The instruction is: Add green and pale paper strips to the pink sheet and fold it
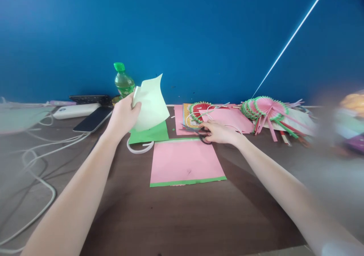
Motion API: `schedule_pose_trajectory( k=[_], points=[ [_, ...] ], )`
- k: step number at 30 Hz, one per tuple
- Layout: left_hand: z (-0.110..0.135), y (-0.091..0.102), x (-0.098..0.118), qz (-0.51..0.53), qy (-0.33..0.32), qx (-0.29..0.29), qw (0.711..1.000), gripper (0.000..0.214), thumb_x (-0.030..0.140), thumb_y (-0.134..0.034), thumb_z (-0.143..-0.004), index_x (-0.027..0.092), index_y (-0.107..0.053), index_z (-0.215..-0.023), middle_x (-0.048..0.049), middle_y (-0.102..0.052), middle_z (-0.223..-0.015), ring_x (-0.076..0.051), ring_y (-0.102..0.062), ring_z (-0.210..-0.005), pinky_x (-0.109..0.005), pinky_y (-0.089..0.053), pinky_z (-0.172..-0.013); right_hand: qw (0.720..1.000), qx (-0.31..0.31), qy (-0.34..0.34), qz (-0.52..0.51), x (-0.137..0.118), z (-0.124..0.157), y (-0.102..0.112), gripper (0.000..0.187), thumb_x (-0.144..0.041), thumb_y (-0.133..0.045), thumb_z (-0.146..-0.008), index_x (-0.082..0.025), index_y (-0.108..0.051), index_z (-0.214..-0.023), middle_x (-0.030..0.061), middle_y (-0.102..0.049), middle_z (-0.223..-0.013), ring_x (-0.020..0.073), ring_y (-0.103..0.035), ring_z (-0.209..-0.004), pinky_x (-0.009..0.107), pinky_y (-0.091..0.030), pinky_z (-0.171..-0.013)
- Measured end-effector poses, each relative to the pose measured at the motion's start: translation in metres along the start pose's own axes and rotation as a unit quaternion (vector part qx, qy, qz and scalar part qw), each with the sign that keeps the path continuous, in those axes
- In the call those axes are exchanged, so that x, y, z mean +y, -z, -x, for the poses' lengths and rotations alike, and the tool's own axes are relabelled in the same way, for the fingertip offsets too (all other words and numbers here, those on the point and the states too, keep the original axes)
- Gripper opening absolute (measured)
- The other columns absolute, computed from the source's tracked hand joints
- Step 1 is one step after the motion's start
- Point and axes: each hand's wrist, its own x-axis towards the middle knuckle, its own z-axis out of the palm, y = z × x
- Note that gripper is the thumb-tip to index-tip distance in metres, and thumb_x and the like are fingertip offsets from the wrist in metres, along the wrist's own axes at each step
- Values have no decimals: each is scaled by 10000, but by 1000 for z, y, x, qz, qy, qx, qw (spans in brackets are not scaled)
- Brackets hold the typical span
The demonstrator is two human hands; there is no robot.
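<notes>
My left hand (125, 112) pinches a pale green sheet of paper (150, 106) by its left edge and holds it raised above the table. Below it lies a brighter green sheet (150, 133), partly covering a white ring of tape or tubing (136, 150). My right hand (217, 131) is closed around the dark handles of a pair of scissors (203, 135), whose blades point left. Between my arms, flat on the table, is a pink sheet (186, 161) with green strips along its near and far edges and a small dark mark on it.
A green-capped bottle (124, 82) stands by the blue wall. Left are a phone (92, 120), a white device (76, 111) and loose white cables (48, 180). Behind my right hand lie pink sheets (233, 119) and a red pleated rosette (200, 110); pink-green paper fans (270, 110) sit farther right.
</notes>
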Motion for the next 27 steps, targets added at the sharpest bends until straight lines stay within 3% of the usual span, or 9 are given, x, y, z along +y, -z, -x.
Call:
schedule_pose_trajectory(
  k=[4, 9, 12, 18, 20, 23, 27],
  points=[
    [-5, -2, -13, 172, 10, 15, 985, 347, 230, -541, -748, 109, -584, -1071, -65, -648, -1015, -244, -593, -916, -376, -470, -841, 1000, 10, 21, -5, 0, 2, 4, 420, -96, -485, -693, -185, -568, -1095, 71, -577, -994, 200, -542, -875, 243, -397, -680],
    [-9, -7, -26, 380, 59, 24, 923, 384, 140, -593, -696, 74, -561, -1073, -98, -638, -1053, -241, -588, -959, -423, -453, -887, 999, 31, 29, 5, 7, 7, 18, 371, -124, -484, -737, -188, -597, -1085, 83, -587, -1002, 214, -552, -863, 261, -398, -672],
    [-7, -8, -23, 461, 68, 12, 885, 378, 97, -594, -677, 88, -566, -1054, -94, -645, -1044, -231, -589, -975, -412, -452, -907, 995, 52, 55, -64, 11, 8, 22, 344, -130, -462, -753, -178, -608, -1061, 81, -585, -1000, 197, -550, -850, 262, -411, -689],
    [-7, -9, -31, 515, 73, -57, 852, 332, 140, -610, -690, 143, -604, -1022, -81, -615, -1126, -247, -572, -1010, -411, -473, -899, 937, 45, 69, -340, 1, 6, 15, 380, -257, -500, -777, -210, -468, -1152, 12, -528, -780, 117, -488, -612, 223, -400, -537],
    [-7, -8, -34, 520, 78, -74, 847, 330, 161, -613, -699, 160, -608, -1028, -75, -602, -1150, -256, -570, -1013, -417, -482, -890, 927, 49, 74, -365, -6, 6, 12, 342, -288, -525, -774, -192, -464, -1097, -1, -482, -732, 103, -447, -575, 218, -387, -518],
    [-6, -7, -33, 530, 86, -87, 839, 309, 175, -609, -712, 171, -618, -1021, -69, -596, -1161, -262, -571, -1010, -415, -493, -877, 915, 54, 117, -382, -16, 5, 5, 303, -339, -528, -778, -181, -463, -1029, 19, -463, -823, 99, -444, -633, 219, -402, -555],
    [-3, -9, -28, 538, 95, -92, 832, 317, 177, -608, -714, 172, -615, -1030, -68, -607, -1143, -256, -582, -991, -405, -502, -868, 893, 24, 166, -417, -23, 2, -5, 359, -383, -538, -773, -187, -440, -1057, 13, -420, -851, 92, -435, -674, 214, -402, -586]
  ],
)
